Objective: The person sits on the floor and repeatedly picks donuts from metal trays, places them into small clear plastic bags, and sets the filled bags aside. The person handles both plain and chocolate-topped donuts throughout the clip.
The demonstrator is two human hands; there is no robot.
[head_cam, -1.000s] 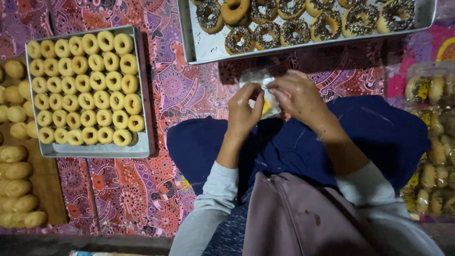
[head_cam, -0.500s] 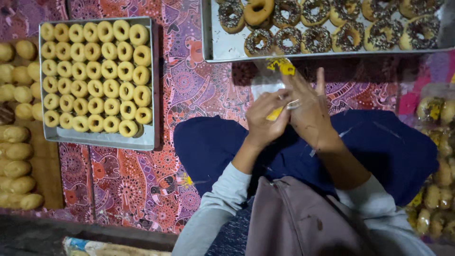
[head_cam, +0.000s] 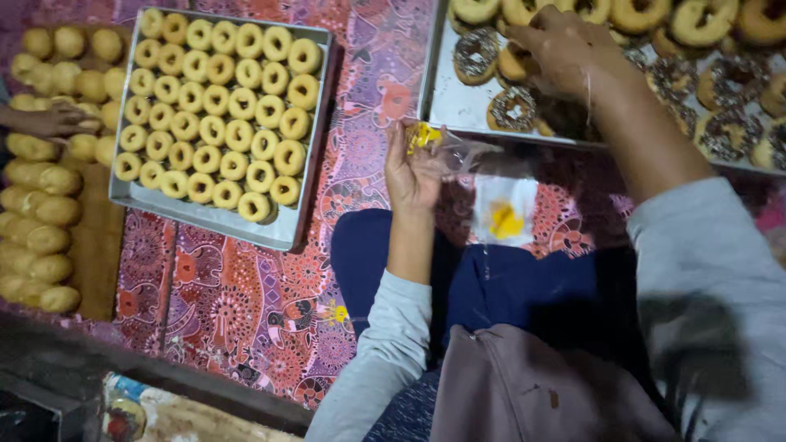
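Observation:
My left hand [head_cam: 412, 170] holds a clear plastic bag [head_cam: 463, 154] with a yellow label, open toward the right, just in front of a metal tray [head_cam: 455, 105] of doughnuts. My right hand [head_cam: 555, 45] reaches over that tray, its fingers closed around a doughnut [head_cam: 514, 64] among plain and sprinkle-topped ones [head_cam: 512, 110]. A stack of clear bags with a yellow mark [head_cam: 505, 214] lies on my dark blue lap.
A second metal tray [head_cam: 205, 214] full of small plain ring doughnuts [head_cam: 219, 100] sits to the left on a patterned red cloth [head_cam: 246, 295]. Oblong and round dough pieces [head_cam: 37, 209] lie on a board at far left, where another person's hand [head_cam: 57, 121] touches them.
Both hands were together working the plastic bag open. Now my right hand has reached up to the doughnut tray while my left keeps the bag. The view has moved closer.

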